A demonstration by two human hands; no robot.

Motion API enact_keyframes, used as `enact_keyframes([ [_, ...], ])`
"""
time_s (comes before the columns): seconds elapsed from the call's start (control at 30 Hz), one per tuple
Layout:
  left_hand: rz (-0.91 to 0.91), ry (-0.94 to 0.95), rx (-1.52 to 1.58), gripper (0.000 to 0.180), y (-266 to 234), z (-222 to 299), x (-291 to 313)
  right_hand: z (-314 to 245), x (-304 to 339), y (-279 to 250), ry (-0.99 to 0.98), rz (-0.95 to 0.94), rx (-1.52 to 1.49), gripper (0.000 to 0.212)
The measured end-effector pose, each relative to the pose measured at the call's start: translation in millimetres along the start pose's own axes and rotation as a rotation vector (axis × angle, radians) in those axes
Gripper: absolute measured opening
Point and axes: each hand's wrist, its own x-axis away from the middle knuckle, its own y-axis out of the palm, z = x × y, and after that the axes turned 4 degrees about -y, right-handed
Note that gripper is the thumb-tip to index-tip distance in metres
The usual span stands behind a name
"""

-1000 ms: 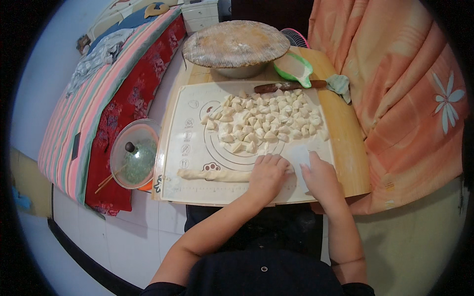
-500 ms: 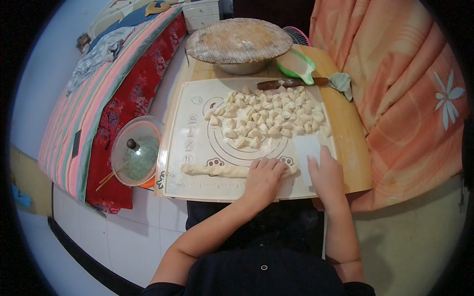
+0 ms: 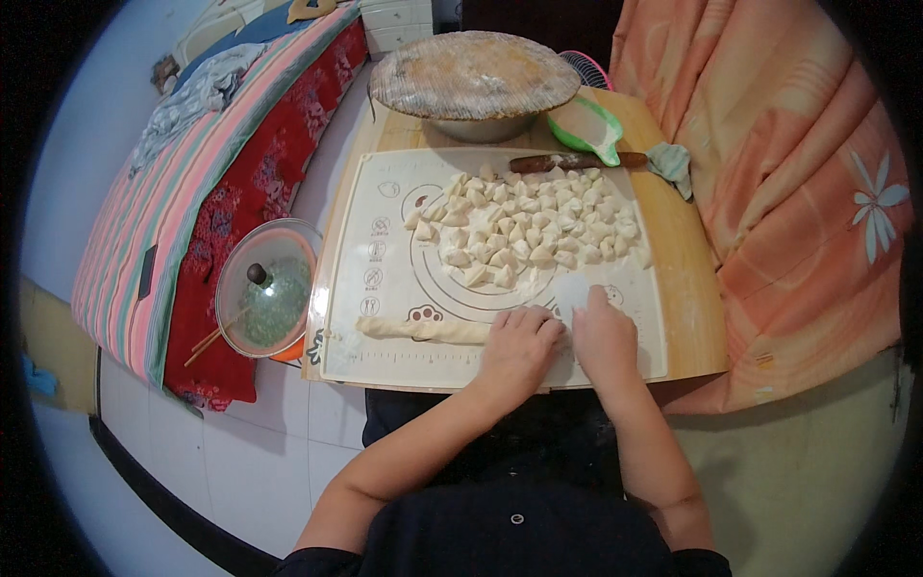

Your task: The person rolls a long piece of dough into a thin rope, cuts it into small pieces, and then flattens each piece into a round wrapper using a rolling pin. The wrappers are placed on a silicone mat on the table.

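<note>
A long rope of dough (image 3: pixel 423 330) lies along the near side of the white pastry mat (image 3: pixel 348 288). My left hand (image 3: pixel 519 348) rests over its right end, fingers curled round the dough. Close beside it, my right hand (image 3: pixel 608 338) grips a white dough scraper (image 3: pixel 572 290), its blade upright by the end of the rope. The lower edge of the scraper is hidden behind my fingers, so I cannot tell whether it touches the dough. Beyond both hands, many small cut dough pieces (image 3: pixel 538 219) are spread over the mat, dusted with flour.
A dark rolling pin (image 3: pixel 538 164) lies behind the pieces, near a green scoop-shaped bowl (image 3: pixel 588 123) and a cloth (image 3: pixel 670 165). A round woven lid (image 3: pixel 471 72) covers a basin at the back. Left of the table stands a glass-lidded bowl (image 3: pixel 269 298) with chopsticks (image 3: pixel 204 348).
My right hand has moved left with the scraper, from right of the rope up to its end beside my left hand. The left hand stays on the dough. The view has shifted slightly.
</note>
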Motion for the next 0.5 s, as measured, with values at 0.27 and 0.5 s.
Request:
enact_keyframes([
  [0.27,0.001,-0.086,-0.017,0.028,-6.8,-15.0,-0.1,-0.7,10.1,-29.7,-0.021,0.132,-0.190,0.027],
  [0.5,0.046,-0.067,-0.074,0.024,-6.0,-18.5,0.1,-19.8,16.7,-23.3,-0.036,-0.006,-0.120,0.025],
])
